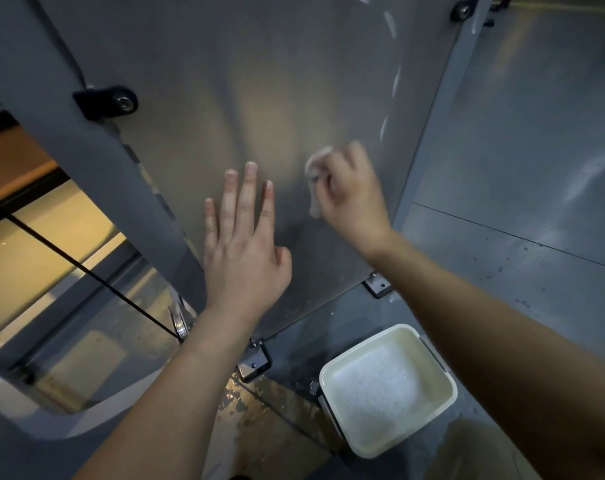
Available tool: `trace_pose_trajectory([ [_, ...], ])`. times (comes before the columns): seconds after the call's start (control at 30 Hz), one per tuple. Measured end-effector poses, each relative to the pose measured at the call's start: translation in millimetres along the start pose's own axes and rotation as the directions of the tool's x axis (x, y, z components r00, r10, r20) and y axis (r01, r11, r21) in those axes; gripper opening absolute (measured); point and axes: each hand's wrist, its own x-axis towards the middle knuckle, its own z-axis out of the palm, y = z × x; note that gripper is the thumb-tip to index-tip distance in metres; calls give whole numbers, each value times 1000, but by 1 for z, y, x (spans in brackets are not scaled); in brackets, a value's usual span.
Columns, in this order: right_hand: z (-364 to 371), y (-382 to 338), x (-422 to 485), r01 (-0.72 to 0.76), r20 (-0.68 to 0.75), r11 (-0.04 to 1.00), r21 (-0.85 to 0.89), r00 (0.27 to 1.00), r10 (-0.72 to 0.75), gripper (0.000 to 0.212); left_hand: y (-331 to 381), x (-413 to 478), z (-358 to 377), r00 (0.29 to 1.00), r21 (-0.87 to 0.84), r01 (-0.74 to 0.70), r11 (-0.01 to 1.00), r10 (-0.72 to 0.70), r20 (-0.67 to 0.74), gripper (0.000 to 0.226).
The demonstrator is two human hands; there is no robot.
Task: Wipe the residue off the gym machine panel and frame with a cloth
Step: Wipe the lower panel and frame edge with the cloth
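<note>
The grey gym machine panel [259, 81] fills the upper middle of the head view. My left hand [242, 244] lies flat on its lower part, fingers straight and spread. Just to the right, my right hand [353, 199] grips a small white cloth [316, 164] against the panel; the hand looks motion-blurred. White residue streaks [391, 26] run down the panel's right side above my right hand. The grey frame [69, 140] slants down the left of the panel.
A cream bucket [443, 368] of soapy water stands on the floor at lower right, under my right forearm. Black brackets [107, 102] with bolts hold the panel corners. A thin black cable [86, 268] crosses at left. Grey floor lies to the right.
</note>
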Motion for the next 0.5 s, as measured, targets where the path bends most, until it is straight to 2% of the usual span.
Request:
trace_pose_trajectory([
  [0.07, -7, -7, 25, -46, -210, 997, 54, 976, 57, 18, 0, -1, -1, 1000, 0, -5, 1000, 5, 0, 91],
  [0.1, -4, -10, 23, -67, -236, 996, 61, 969, 79, 18, 0, -1, -1, 1000, 0, -7, 1000, 7, 0, 91],
  [0.13, 4, -10, 13, -67, -200, 997, 44, 977, 74, 18, 0, -1, -1, 1000, -1, -9, 1000, 9, 0, 91],
  [0.23, 21, -4, -38, 89, 112, 993, -72, 990, -80, 17, 0, 0, -1, 1000, -4, -7, 1000, 7, -4, 92],
  [0.27, 18, 2, -41, 117, 169, 989, -87, 980, -102, 17, 1, 0, -1, 1000, -6, -7, 1000, 7, -4, 92],
  [0.3, 14, 7, -34, 106, 162, 992, -74, 982, -93, 18, 1, 0, -1, 1000, -7, -8, 1000, 8, -6, 91],
  [0.37, 4, 7, -6, -19, -28, 1000, -16, 999, 19, 18, 1, 0, -1, 1000, -8, -13, 1000, 13, -14, 90],
  [0.43, 2, 1, 15, -148, -250, 987, 64, 955, 160, 21, 1, -1, -2, 1000, -14, -20, 1000, 20, -21, 88],
  [0.47, 8, -4, 13, -162, -274, 985, 66, 946, 173, 22, 1, -2, -2, 999, -18, -22, 1000, 21, -25, 88],
  [0.5, 16, -8, 4, -125, -225, 992, 32, 966, 129, 23, 1, -2, -3, 999, -19, -24, 1000, 23, -29, 88],
])
